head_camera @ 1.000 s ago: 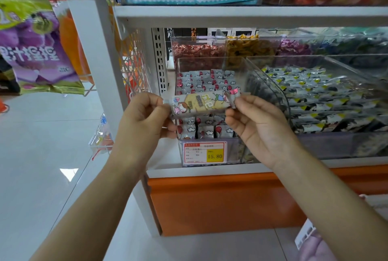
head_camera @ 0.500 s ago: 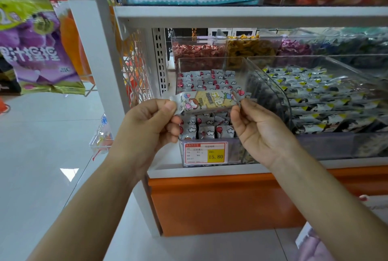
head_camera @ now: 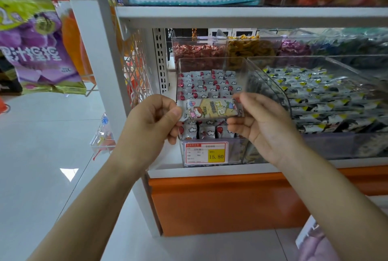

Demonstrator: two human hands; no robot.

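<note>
A small yellow snack packet (head_camera: 211, 108) with cartoon figures is stretched level between both hands, in front of a clear bin. My left hand (head_camera: 148, 123) pinches its left end between thumb and curled fingers. My right hand (head_camera: 263, 123) pinches the right end with its fingertips. Behind the packet, the clear plastic bin (head_camera: 239, 65) holds rows of small white and red wrapped sweets (head_camera: 206, 85).
A price tag (head_camera: 205, 153) reading 15.80 sits on the bin front. A larger clear bin (head_camera: 327, 97) of grey-yellow wrapped snacks stands to the right. Above is a white shelf board (head_camera: 252, 16) with seaweed packs. Purple and green bags (head_camera: 35, 50) hang at left over a tiled floor.
Both hands have kept hold of the packet and turned it slightly; it tilted up at the left half a second ago and now lies about level, a little lower.
</note>
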